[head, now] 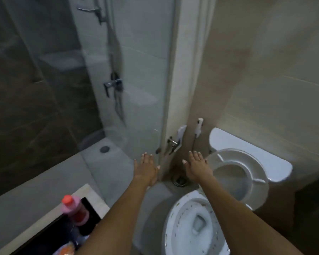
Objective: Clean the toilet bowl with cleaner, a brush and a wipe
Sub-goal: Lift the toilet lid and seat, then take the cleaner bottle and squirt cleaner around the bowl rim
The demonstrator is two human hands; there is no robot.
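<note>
Both bare arms reach forward through the middle of the frame, palms down and fingers straight, holding nothing. The left hand [147, 168] hovers at centre, over the grey floor beside the glass shower partition [118, 107], and the right hand [197, 166] hovers just right of it, near the raised toilet seat [254, 173]. The toilet bowl [175, 227] sits at the lower centre-right, its inner wall speckled with small dark flecks and water at its bottom. The white cistern [228, 140] stands behind it at right. A pink bottle with a red cap [75, 208] stands at the lower left on a dark tray [44, 236]. A floor drain [180, 181] lies between the hands, and a bidet sprayer [199, 126] hangs on the wall above.
</note>
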